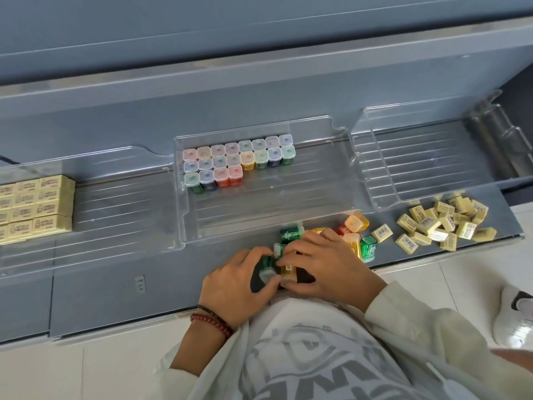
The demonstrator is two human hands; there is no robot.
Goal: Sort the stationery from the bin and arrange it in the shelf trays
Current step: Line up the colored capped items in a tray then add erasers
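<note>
Both my hands meet at the shelf's front edge. My left hand [240, 280] grips a green sharpener [266, 267] with a clear cap. My right hand [323, 262] pinches an orange sharpener [288, 271] beside it. More green, orange and red sharpeners [356, 226] lie loose on the shelf just past my right hand. The middle clear tray [317, 197] holds three rows of upright coloured sharpeners [239, 163] in its far left part. Loose yellow erasers [441, 223] are scattered at the right.
A left clear tray [121, 215] holds stacked yellow erasers [37, 206] at its left end. A right clear tray [427, 168] has nothing in it. A shiny metal post [490, 140] stands at the far right. My white shoe [513, 319] rests on the tiled floor.
</note>
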